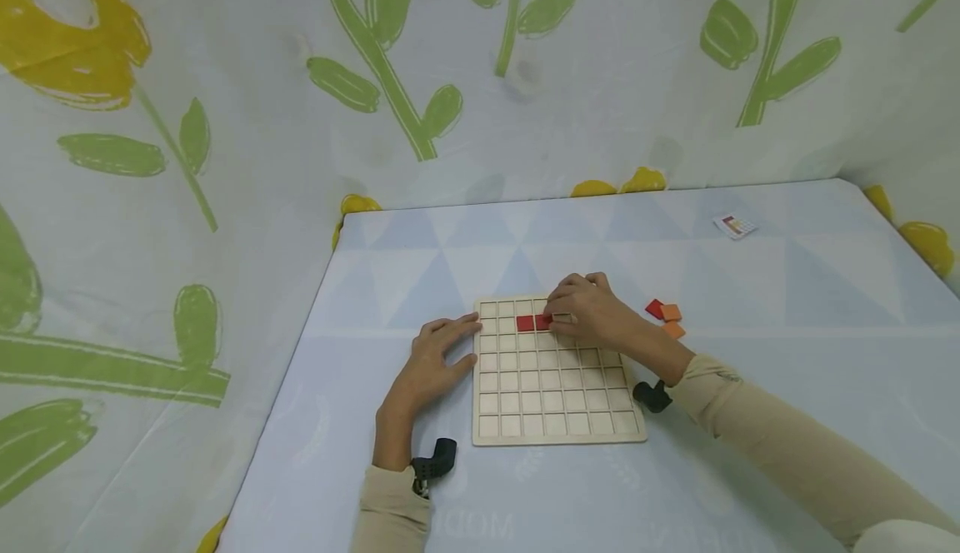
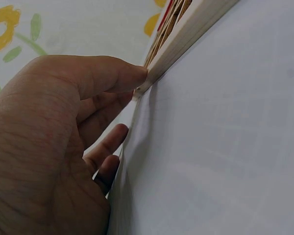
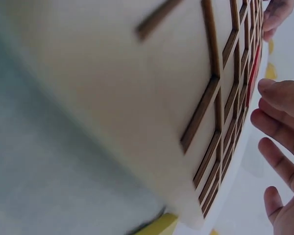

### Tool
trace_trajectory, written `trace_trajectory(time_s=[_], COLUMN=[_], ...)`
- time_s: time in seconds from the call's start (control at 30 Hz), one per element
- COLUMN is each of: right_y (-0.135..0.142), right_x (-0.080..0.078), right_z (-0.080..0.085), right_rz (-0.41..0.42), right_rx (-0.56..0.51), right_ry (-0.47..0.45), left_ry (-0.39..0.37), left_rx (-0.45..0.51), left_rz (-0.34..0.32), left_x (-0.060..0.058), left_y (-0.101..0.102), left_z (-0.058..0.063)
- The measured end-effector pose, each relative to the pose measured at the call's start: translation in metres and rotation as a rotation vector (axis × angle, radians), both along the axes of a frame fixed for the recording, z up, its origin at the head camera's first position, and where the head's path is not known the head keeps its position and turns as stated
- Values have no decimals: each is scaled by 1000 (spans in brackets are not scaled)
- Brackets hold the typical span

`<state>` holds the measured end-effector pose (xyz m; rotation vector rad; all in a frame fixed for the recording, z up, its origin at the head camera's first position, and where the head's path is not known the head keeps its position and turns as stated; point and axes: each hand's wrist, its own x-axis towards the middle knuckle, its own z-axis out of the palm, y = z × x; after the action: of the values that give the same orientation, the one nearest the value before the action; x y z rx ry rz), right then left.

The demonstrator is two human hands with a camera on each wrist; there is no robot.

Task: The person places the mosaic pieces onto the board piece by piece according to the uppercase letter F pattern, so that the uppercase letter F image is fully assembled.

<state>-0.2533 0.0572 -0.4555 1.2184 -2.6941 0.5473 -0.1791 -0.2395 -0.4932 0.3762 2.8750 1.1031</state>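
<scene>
A square wooden grid board (image 1: pixel 510 426) lies on the table, with red square tiles (image 1: pixel 524 323) side by side in a row near its far edge. My left hand (image 1: pixel 429 366) rests at the board's left edge, its thumb and fingertips against the rim and its fingers loosely bent. Over the far part of the grid is my right hand (image 1: pixel 588 313), fingertips right at the right-hand red tile and partly covering it. In the right wrist view the fingers of the right hand (image 3: pixel 286 122) are spread and relaxed, with nothing visible between them.
Right of the board, beside my right forearm, lie a loose red tile (image 1: pixel 655 309) and orange tiles (image 1: pixel 674 331). A small printed card (image 1: pixel 734 226) lies toward the table's far right. A flower-patterned curtain (image 1: pixel 255 120) hangs behind and left of the table (image 1: pixel 360 286).
</scene>
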Motion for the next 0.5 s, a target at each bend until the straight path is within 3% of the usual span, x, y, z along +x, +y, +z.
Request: trace_trajectory(time_s=[0.5], right_y=[65], right_x=[6], right_z=[6], right_rz=[-141], right_rx=[7], right_ry=[-57], left_ry=[-3], left_rx=[-3], left_rz=[-2], left_x=[-2], left_y=[0], left_z=[-3])
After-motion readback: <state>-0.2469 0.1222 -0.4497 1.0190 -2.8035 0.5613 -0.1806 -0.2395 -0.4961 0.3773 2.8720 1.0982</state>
